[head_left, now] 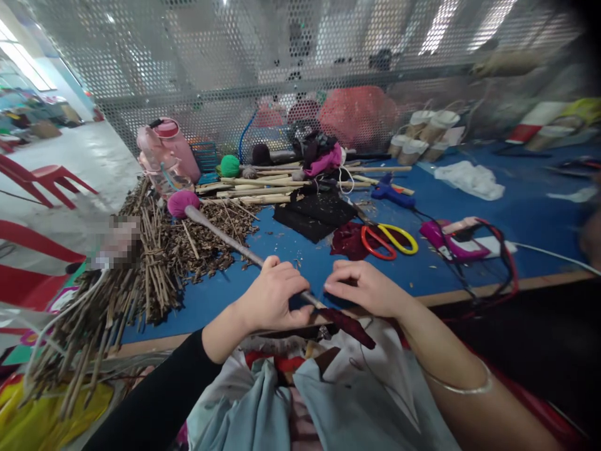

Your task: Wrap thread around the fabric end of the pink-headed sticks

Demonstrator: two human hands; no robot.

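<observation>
My left hand (275, 295) is wrapped round a thin grey stick (225, 237) that slants across the table's front edge. A round magenta ball (183, 204) caps its far end. Dark red cloth (350, 326) covers the near end, over my lap, with a loose thread hanging by it. My right hand (369, 288) is just right of the stick, fingers curled and pressed together; whatever they pinch, if anything, is hidden. Beyond it lie scissors (389, 241) with one red and one yellow handle, on a dark red cloth scrap beside folded black cloth (314, 216).
Dry twigs (150, 269) and crumbled plant bits fill the left side of the blue table (263, 244). Pale sticks, a green ball (230, 166) and pink bottles (171, 150) stand behind. A blue glue gun (393, 193) and a corded purple device (453, 241) lie right. Perforated metal closes the back.
</observation>
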